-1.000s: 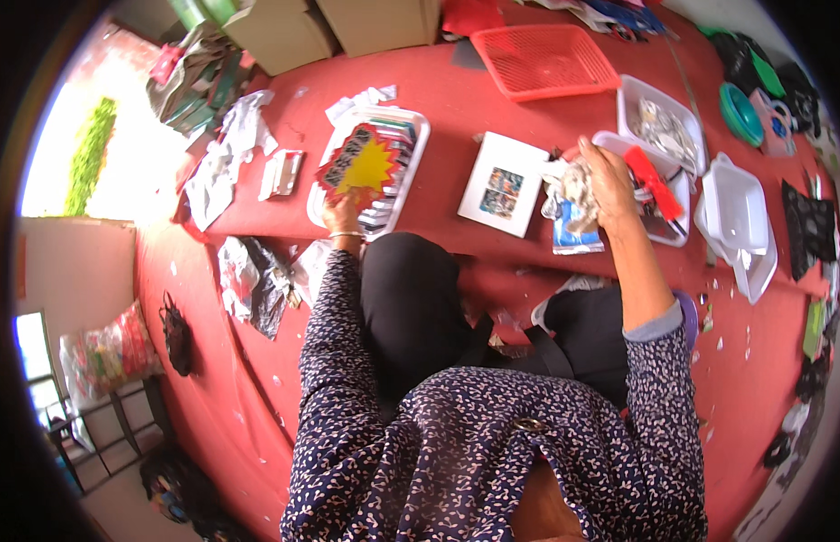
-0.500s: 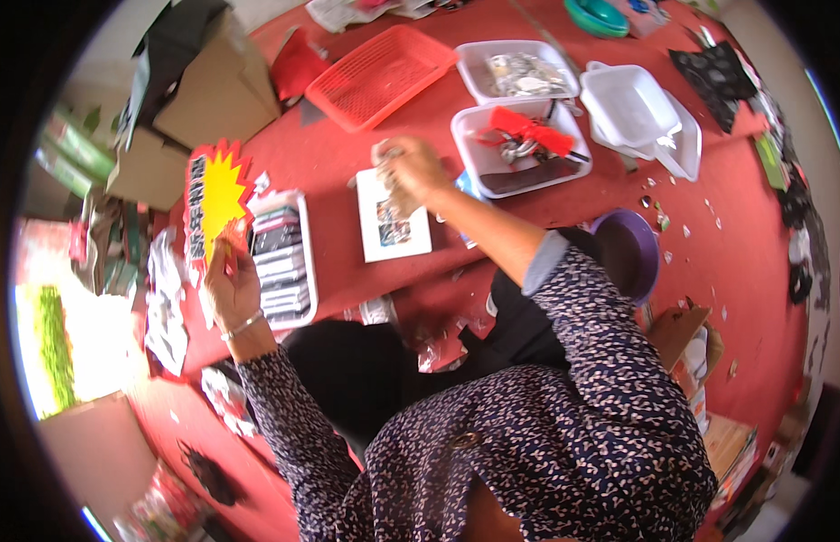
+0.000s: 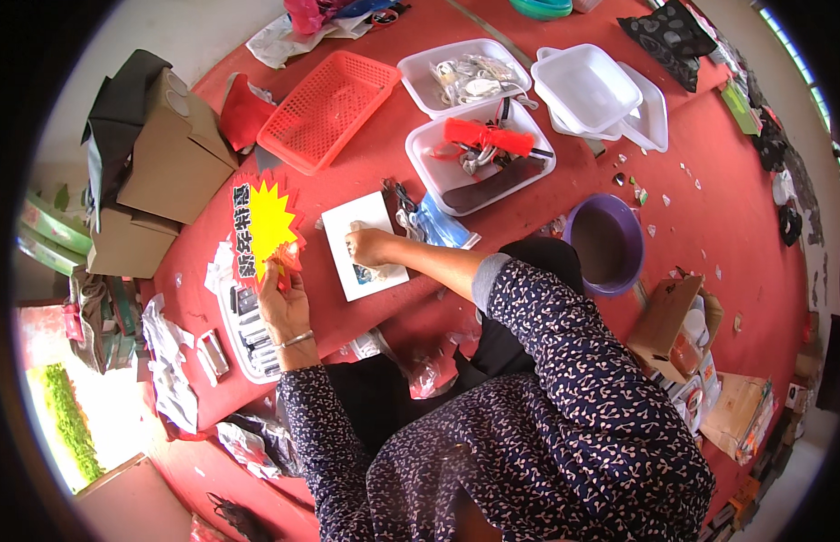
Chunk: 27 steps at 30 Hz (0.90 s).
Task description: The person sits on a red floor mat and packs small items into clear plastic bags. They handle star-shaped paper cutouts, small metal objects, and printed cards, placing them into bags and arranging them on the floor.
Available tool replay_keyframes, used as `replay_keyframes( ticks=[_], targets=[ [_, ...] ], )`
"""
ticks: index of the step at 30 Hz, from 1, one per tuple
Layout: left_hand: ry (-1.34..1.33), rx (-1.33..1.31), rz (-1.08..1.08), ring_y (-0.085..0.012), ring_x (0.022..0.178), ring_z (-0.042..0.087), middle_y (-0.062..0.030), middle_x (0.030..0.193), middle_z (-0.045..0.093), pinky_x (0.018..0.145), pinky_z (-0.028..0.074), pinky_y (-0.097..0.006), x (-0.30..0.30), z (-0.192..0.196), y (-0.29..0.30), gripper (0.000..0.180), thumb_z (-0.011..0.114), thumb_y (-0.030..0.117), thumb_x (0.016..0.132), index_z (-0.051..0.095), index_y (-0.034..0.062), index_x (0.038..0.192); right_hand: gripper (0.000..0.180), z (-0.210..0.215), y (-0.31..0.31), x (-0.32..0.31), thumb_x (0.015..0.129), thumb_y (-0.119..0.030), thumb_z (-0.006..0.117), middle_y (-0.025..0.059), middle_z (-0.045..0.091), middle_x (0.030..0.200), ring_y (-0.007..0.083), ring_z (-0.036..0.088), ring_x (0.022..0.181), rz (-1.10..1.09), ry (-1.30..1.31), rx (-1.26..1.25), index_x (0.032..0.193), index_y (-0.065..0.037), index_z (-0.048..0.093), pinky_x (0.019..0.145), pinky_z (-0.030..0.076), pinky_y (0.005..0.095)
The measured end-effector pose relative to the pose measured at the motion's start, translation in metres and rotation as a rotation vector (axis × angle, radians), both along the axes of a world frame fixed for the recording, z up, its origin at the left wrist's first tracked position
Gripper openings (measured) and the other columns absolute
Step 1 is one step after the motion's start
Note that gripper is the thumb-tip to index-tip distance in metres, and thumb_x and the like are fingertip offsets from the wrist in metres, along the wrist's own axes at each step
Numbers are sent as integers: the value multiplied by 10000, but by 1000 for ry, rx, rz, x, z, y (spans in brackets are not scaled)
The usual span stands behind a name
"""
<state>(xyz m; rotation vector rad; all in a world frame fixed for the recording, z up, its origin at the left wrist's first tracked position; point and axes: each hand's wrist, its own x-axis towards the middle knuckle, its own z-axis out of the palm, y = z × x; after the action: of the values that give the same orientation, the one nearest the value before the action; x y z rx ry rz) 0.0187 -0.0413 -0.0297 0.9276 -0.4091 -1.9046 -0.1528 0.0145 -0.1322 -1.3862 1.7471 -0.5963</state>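
Note:
My left hand [image 3: 282, 303] pinches the lower edge of a starburst-shaped sign [image 3: 273, 221], yellow with a red rim and black lettering, held up over the table. My right hand [image 3: 370, 246] is closed on a pale crumpled cloth [image 3: 377, 270], mostly hidden under the fingers. It presses on a white rectangular board [image 3: 340, 219] with a small picture, partly covered by the hand. Below my left hand stands a white tray [image 3: 233, 330] with several slim dark and silver pieces. Right of the board lie a blue face mask [image 3: 445, 223] and a dark cable [image 3: 403, 196].
Beyond the board are a red mesh basket [image 3: 322, 107], a white bin of pale cables [image 3: 418, 72], a white bin with red and dark items [image 3: 422, 144], and stacked white tubs [image 3: 587, 88]. A purple basin [image 3: 629, 242] sits right; cardboard boxes [image 3: 171, 149] stand left.
My right hand has come down with the cloth onto the board. The sign in my left hand has shifted right, and the whole view has turned slightly.

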Motion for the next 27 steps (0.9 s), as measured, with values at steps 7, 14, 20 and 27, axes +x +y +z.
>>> replay_keyframes(
  ticks=[7, 14, 20, 27],
  targets=[
    [-100, 10, -30, -118, 769, 562, -17, 868, 605, 650, 431, -237, -22, -6, 13, 115, 560, 90, 822, 556, 53, 931, 548, 74, 12, -6, 807, -560, 457, 33, 576, 962, 157, 525, 904, -413, -1359, 206, 1067, -80, 505, 726, 413, 341],
    [-140, 64, -216, -133, 802, 568, -29, 930, 583, 706, 473, -269, -37, -24, 52, 186, 535, 82, 835, 523, 61, 1019, 144, 99, 34, 4, 786, -192, 581, 14, 534, 692, 118, 484, 583, -739, -1126, 128, 887, -90, 581, 525, 405, 265],
    [-254, 173, -149, -140, 782, 565, -21, 901, 586, 665, 478, -278, -31, -36, 65, 172, 544, 85, 830, 534, 70, 1000, 113, 60, 34, 24, 783, -102, 563, -1, 526, 672, 99, 448, 552, -828, -1180, 30, 890, -79, 590, 464, 368, 251],
    [-214, -25, 17, -67, 561, 455, 9, 720, 547, 532, 391, -172, 29, -42, 28, 126, 539, 111, 829, 553, 32, 927, 333, 71, 35, 39, 758, -297, 632, 48, 570, 692, 124, 522, 567, -618, -972, 293, 906, -8, 561, 447, 406, 252]
  ],
)
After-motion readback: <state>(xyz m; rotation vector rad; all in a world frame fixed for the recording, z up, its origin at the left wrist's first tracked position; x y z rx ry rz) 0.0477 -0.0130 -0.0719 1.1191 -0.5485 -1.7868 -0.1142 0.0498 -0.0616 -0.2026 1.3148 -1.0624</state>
